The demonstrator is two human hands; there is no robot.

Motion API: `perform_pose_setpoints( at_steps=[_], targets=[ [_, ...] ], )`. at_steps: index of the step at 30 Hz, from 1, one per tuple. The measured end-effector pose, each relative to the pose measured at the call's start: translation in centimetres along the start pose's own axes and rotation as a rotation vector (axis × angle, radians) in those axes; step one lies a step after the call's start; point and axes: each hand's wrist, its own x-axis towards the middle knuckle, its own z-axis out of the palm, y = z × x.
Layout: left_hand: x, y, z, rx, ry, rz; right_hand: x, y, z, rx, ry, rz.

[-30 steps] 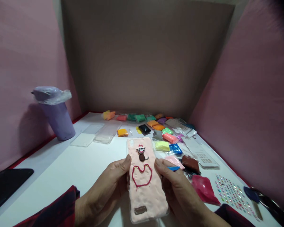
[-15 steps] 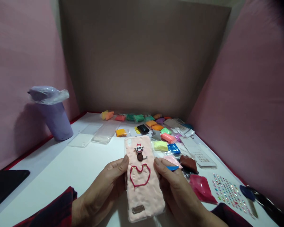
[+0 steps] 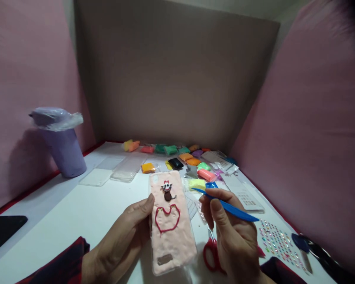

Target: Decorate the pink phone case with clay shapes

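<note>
My left hand [image 3: 127, 232] grips the left edge of a phone case [image 3: 170, 232] covered in pale pink clay. The case carries a small brown cat figure near its top and a red heart outline at its middle. My right hand [image 3: 233, 236] has come off the case and pinches a blue plastic modelling tool [image 3: 225, 205]. The tool's thin tip points left, just right of the case's upper part. Red-handled scissors [image 3: 210, 254] lie on the white table [image 3: 85, 213] under my right hand.
Several small clay packets [image 3: 177, 157] in many colours lie at the back and right. Two clear phone cases [image 3: 115, 171] lie left of them. A purple bin [image 3: 62, 144] lined with plastic stands at the left. A gem sticker sheet [image 3: 278, 244] and a dark tablet [image 3: 2, 230] lie near the edges.
My right hand let go of the case's right edge and now holds the blue tool up. The case shifted slightly left in my left hand, and the scissors came into sight.
</note>
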Motion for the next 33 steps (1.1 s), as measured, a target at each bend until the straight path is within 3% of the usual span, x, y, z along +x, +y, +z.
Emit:
perform_pose_setpoints(
  at_steps=[4,11,20,24,28,33],
  targets=[
    [0.0,0.1,0.2,-0.042,0.016,0.005,-0.6,-0.6,0.1,0.036,-0.039,-0.160],
    [-0.1,0.5,0.6,-0.023,-0.006,0.037,-1.2,-1.1,0.3,-0.141,-0.231,-0.234],
    [-0.2,0.5,0.6,0.006,0.044,0.008,-0.6,-1.2,-0.4,-0.287,-0.173,-0.466],
    [-0.3,0.3,0.4,-0.010,0.035,-0.007,-0.4,-1.1,-0.3,-0.329,-0.188,-0.410],
    [0.0,0.2,-0.1,-0.052,0.022,-0.015,-0.6,-0.9,-0.1,-0.223,-0.161,-0.320],
    [0.1,0.7,0.2,-0.049,-0.003,-0.096,-0.9,-1.7,-1.6,-0.298,-0.215,-0.316]
  ],
)
